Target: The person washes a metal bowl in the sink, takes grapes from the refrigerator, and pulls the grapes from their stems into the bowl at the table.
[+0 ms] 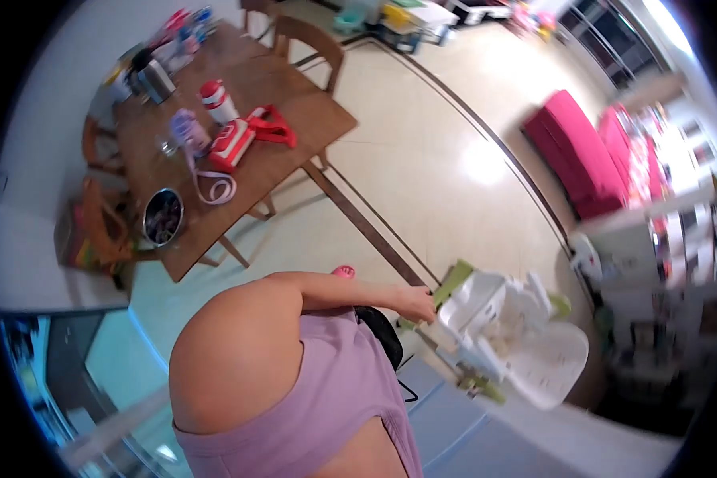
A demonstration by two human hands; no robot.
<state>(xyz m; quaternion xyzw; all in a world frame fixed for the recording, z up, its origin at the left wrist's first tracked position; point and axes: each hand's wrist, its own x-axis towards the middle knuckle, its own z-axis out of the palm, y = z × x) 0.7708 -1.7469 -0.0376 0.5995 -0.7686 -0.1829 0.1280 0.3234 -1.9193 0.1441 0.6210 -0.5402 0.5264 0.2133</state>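
My left arm reaches across in front of my body. At the end of it, my left hand point(416, 303) is closed on the near edge of a child's high chair point(546, 362), by its green frame. The chair has a white seat and tray and green legs, and it looks tilted in this slanted view. Small light bits lie in the seat. Part of my fingers is hidden behind the hand. My right hand is outside the picture.
Left is a wooden table point(294, 92) bearing a red-and-white bottle point(217, 102), a red-and-white case point(232, 145), a purple strapped bottle point(189, 131) and a metal bowl point(163, 217). Wooden chairs point(310, 41) surround it. A pink sofa point(569, 155) stands across the tiled floor.
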